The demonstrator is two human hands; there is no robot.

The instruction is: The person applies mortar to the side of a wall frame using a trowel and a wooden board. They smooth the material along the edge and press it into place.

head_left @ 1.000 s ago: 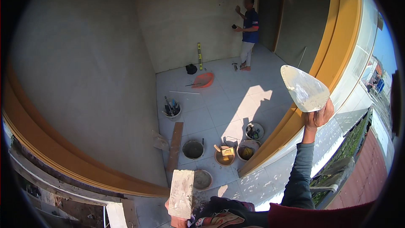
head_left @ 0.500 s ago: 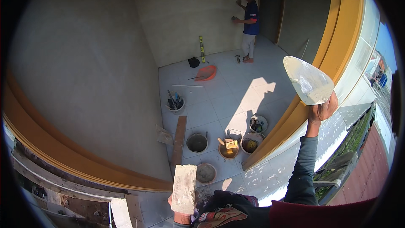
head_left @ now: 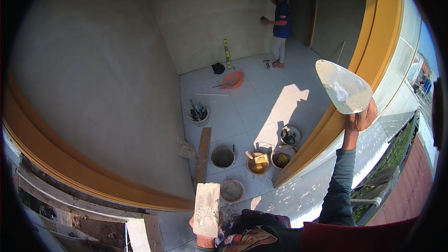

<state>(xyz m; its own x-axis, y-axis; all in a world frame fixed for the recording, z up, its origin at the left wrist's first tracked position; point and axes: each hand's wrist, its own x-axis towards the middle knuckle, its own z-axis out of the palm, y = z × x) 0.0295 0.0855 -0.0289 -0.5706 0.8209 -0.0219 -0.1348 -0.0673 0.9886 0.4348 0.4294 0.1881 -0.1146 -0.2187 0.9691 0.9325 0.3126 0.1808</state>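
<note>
Pale tiled floor (head_left: 221, 114); co-worker (head_left: 281, 24), 1 o'clock. Right hand (head_left: 361, 119), 3 o'clock, gripping trowel (head_left: 343, 87); left hand (head_left: 204, 240), 6 o'clock, clasping pale rectangular block (head_left: 206, 209).

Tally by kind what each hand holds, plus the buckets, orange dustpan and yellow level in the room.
Trowel: 1
Pale rectangular block: 1
Buckets: 6
Orange dustpan: 1
Yellow level: 1
Total: 10

Grey plastered walls (head_left: 93, 88), pale tiled floor (head_left: 242, 122), sunlight patch (head_left: 276, 112), ochre frame (head_left: 387, 18)
</note>
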